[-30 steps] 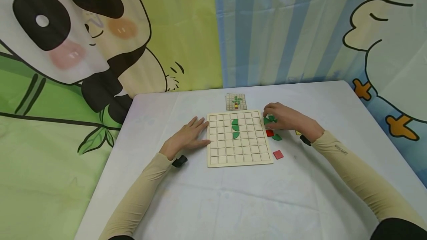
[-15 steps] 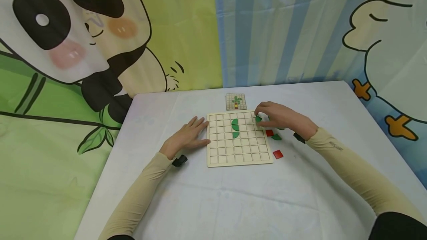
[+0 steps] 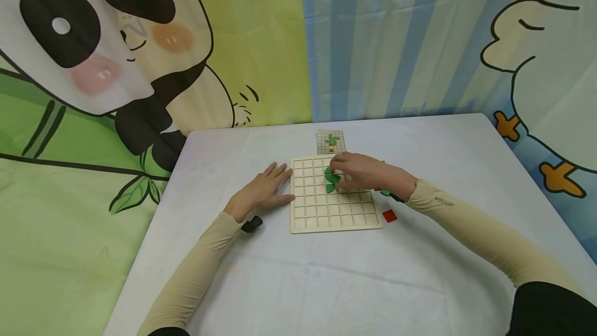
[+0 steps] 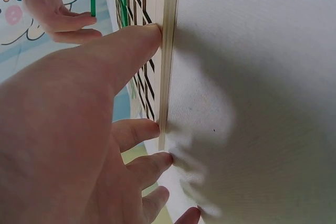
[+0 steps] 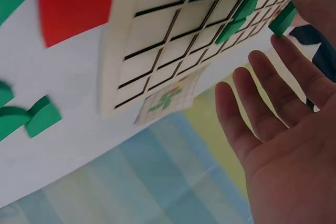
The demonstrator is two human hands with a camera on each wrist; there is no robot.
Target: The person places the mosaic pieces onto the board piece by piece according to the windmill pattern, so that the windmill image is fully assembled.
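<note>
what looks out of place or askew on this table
Nothing looks spilled or damaged. Only the loose pieces right of the board look untidy: a red square lies by itself, slightly turned, and green pieces lie at mixed angles.

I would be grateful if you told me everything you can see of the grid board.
The grid board is pale, squarish and wood-like, with a plain border around rows of square cells marked off by dark lines. It lies flat on the white table, and three green pieces lie in one column on it. The left hand touches its left edge; the right hand pinches another green piece over it.
</note>
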